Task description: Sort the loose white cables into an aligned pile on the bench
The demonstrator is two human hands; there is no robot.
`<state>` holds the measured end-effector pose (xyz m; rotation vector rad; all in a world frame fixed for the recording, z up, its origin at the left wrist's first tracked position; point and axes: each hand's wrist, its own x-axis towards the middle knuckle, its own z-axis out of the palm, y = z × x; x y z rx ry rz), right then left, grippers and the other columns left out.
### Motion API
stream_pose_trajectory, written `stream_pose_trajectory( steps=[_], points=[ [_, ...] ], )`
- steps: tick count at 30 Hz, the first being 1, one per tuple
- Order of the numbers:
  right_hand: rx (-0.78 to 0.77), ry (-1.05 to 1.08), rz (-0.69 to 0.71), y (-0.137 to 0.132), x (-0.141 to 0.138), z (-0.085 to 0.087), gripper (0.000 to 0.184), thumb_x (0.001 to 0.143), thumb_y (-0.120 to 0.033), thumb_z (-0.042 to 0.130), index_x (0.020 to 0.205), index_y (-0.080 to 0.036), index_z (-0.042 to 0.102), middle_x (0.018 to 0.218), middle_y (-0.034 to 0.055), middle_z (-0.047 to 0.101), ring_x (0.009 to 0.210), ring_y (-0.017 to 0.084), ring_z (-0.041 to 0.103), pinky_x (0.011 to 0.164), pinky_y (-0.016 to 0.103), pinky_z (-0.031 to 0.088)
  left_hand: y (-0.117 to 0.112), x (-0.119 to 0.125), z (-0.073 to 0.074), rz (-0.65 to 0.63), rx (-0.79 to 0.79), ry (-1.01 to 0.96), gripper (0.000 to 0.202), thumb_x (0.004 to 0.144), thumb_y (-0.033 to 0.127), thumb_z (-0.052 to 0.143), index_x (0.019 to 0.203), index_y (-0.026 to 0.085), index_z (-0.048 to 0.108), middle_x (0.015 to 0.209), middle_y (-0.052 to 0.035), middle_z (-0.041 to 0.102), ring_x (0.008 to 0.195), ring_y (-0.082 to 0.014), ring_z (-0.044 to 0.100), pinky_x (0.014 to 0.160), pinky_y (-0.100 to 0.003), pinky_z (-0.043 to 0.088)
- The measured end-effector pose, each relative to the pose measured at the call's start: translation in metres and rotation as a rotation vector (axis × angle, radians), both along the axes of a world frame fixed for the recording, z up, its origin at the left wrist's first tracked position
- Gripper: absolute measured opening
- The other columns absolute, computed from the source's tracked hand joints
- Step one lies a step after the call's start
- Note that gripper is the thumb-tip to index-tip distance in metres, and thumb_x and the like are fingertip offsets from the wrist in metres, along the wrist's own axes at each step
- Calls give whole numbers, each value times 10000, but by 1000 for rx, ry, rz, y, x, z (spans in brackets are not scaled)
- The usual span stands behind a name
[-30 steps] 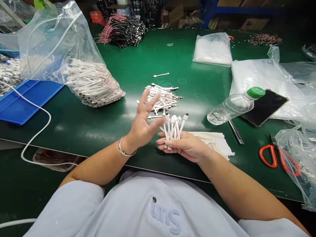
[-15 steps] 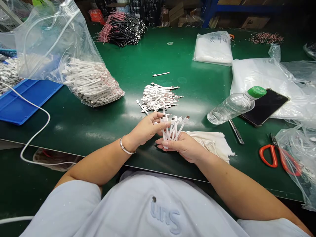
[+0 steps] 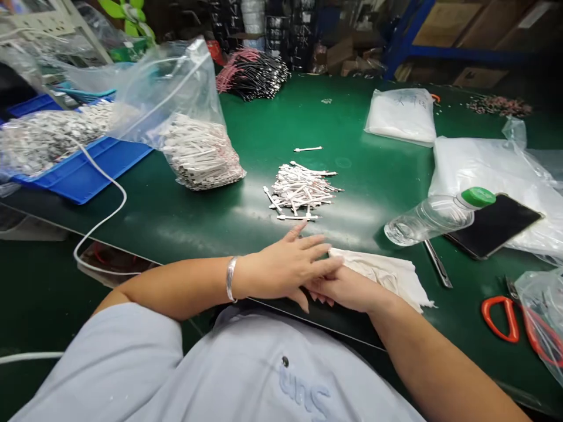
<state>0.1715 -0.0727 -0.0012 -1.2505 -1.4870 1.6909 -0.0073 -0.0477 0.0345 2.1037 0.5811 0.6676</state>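
My left hand (image 3: 285, 266) lies flat with its fingers stretched out, palm down on top of my right hand (image 3: 352, 290), near the front edge of the green table (image 3: 197, 217). My right hand is curled under it; whatever it holds is hidden. A silver bangle sits on my left wrist. Just beyond the fingertips is a small pile of short white cable pieces (image 3: 301, 189), with one stray piece (image 3: 308, 149) farther back. A white cloth (image 3: 387, 272) lies right of my hands, touching my right hand.
A clear bag of white pieces (image 3: 197, 149) and a blue tray (image 3: 83, 176) are at the left, with a white cord (image 3: 103, 217) hanging over the edge. At the right: a plastic bottle (image 3: 433, 217), a phone (image 3: 495, 225), a metal tool (image 3: 437, 264), orange scissors (image 3: 499, 316).
The upright bundle of white pieces in my right hand is no longer visible. My left hand went from raised and spread to lying flat over my right hand. The camera view shifted.
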Motion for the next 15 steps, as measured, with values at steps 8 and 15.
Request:
stream_pose_trajectory(
  steps=[8,15],
  points=[
    [-185,-33,276,-1,-8,2,518,773,-547,682,1136,-178,653,859,39,646,698,119,579,545,212,455,7,-67,-18,286,140,519,181,819,173,529,643,196,565,595,-29,538,586,-177,490,720,-307,396],
    [-196,-136,300,-5,-10,-1,540,824,-479,639,1265,-168,612,944,71,678,783,139,613,617,239,487,32,-144,8,560,299,858,638,777,572,622,1250,147,569,1263,-171,607,1173,-317,541,996,-386,384]
  ],
)
